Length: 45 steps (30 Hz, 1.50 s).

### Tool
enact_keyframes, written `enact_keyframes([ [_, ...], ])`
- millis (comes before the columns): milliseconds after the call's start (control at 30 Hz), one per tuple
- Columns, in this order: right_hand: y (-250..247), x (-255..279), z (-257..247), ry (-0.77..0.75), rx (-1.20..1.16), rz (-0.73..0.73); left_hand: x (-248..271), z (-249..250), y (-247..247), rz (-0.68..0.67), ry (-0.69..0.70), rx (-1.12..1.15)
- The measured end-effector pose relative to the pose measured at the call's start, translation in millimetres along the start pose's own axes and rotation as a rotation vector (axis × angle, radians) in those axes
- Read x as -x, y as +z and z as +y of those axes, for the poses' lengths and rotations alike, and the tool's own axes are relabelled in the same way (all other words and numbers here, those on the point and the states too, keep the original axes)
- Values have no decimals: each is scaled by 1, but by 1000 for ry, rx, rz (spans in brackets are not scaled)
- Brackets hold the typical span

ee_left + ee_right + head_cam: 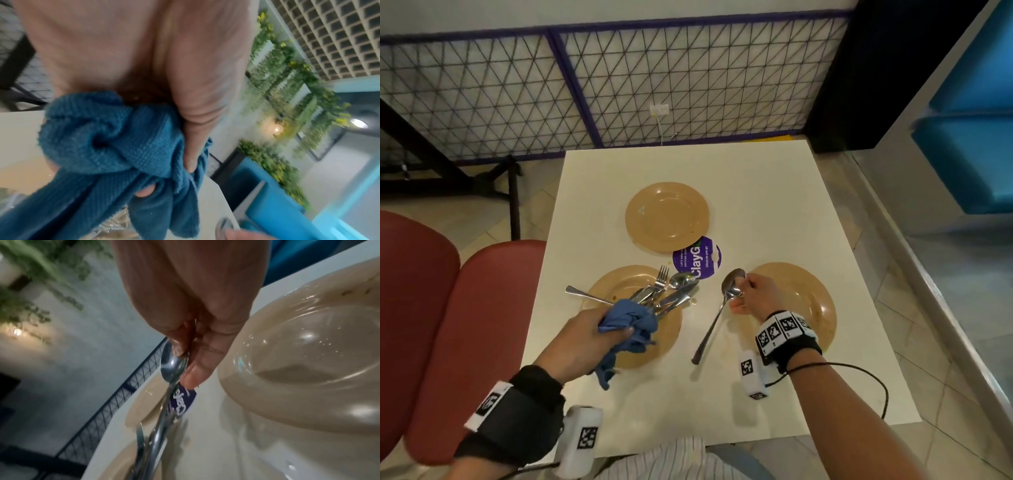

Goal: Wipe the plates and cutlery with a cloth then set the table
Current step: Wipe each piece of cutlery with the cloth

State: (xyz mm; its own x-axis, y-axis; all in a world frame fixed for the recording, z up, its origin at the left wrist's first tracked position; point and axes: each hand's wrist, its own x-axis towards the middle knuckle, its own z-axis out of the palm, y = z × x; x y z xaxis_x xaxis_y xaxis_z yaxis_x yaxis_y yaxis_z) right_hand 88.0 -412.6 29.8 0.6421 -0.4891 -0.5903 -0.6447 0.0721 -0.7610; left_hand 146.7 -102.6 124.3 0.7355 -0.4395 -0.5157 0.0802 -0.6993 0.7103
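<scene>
Three tan plates lie on the white table (774, 192): a far plate (667, 216), a near-left plate (619, 346) and a near-right plate (811, 301). My left hand (599, 332) grips a bunched blue cloth (631, 325) above the near-left plate; the same cloth (107, 138) fills the left wrist view. A heap of forks, spoons and knives (667, 291) rests on that plate. My right hand (753, 294) pinches a steel spoon (717, 315) by its bowl, handle hanging down toward me. The right wrist view shows the spoon (173, 365) between thumb and fingers.
A round purple sticker (697, 262) lies on the table between the plates. A red padded seat (448, 325) stands at the left, a wire-mesh railing (619, 85) beyond the far edge, and blue seating (969, 144) at the right. Bare table shows near its front edge.
</scene>
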Motion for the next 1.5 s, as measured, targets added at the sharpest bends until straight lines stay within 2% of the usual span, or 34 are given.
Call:
enact_keyframes([
  [133,19,1,16,-9,279,-16,7,-14,-16,120,-4,269],
  [300,41,-26,42,-23,637,-61,12,-27,-37,245,47,474],
  [467,55,-13,24,-22,829,7,11,-45,-53,320,26,590],
  [667,69,-11,15,-43,879,48,2,-64,-65,333,-21,731],
  [767,78,-5,6,-132,957,86,-3,-73,-75,325,-42,776],
  [833,93,2,-2,-251,1012,85,-7,-79,-82,322,-59,801],
  [967,144,15,-13,-609,1021,-84,-14,-91,-95,323,-78,838],
  [1067,182,16,-13,-737,1163,-234,-14,-99,-101,310,-77,851],
  [1233,213,13,-14,-730,1377,-364,-8,-116,-103,308,-100,868],
  [1500,221,11,-13,-785,1564,-413,0,-134,-96,266,-133,917],
])
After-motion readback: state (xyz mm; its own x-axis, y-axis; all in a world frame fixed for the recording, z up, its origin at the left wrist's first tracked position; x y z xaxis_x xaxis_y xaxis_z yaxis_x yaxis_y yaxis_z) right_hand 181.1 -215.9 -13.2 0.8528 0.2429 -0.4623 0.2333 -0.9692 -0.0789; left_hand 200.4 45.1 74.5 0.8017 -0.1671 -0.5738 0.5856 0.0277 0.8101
